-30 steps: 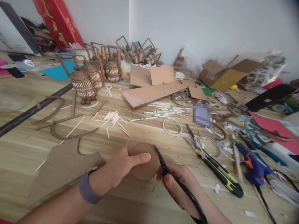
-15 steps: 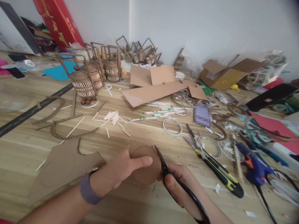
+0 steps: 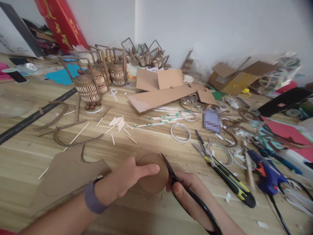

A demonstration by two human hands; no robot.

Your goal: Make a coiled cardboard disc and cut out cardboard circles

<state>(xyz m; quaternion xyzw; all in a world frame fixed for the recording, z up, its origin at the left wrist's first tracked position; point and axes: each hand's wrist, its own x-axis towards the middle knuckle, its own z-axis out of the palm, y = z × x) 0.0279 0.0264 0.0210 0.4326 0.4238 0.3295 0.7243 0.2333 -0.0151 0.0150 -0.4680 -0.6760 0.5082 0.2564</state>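
Observation:
My left hand (image 3: 133, 176) grips a round cardboard disc (image 3: 153, 182), thumb flat on top and fingers hidden beneath. A drawn curve shows near the disc's upper edge. In my right hand (image 3: 188, 192) is a pair of black-handled scissors (image 3: 174, 178), their blades lying along the disc's right edge with the tips pointing up and left. The blades look nearly closed. Left of my forearm lies a cardboard sheet (image 3: 66, 173) with a circle drawn on it.
A yellow-black utility knife (image 3: 230, 179) and a blue glue gun (image 3: 266, 173) lie to the right. Short wooden sticks (image 3: 117, 122), a tape roll (image 3: 180, 133) and cardboard pieces (image 3: 161, 96) are ahead. Small lidded baskets (image 3: 86, 88) stand at back left.
Hardly anything differs. The scissors and my right hand have shifted very slightly; the left hand keeps its hold on the disc.

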